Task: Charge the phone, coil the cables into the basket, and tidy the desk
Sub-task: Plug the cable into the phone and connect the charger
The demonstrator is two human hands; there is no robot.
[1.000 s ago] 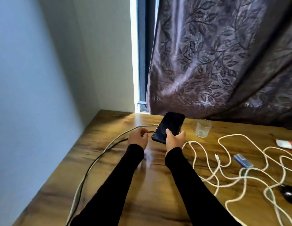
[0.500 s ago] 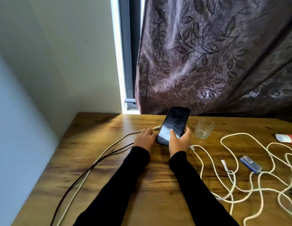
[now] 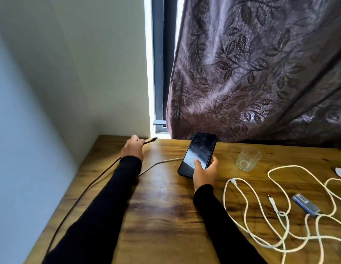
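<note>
From the head view, my right hand (image 3: pixel 205 173) gripped the lower end of the dark phone (image 3: pixel 199 154), thumb laid on its screen, tilting it above the wooden desk (image 3: pixel 166 216), while my left hand (image 3: pixel 132 148) pinched the dark cable (image 3: pixel 86 189) just behind its plug. A pale cable (image 3: pixel 160 162) ran on the desk between my hands. Right of my right hand stood a clear glass (image 3: pixel 248 158), with white cables (image 3: pixel 280 221) looped nearer me; beyond my fingers hung a leaf-patterned curtain (image 3: pixel 251 73) beside pale walls (image 3: pixel 70 63).

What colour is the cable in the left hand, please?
Dark brown-black cable, pinched by the left hand; head view.
</note>
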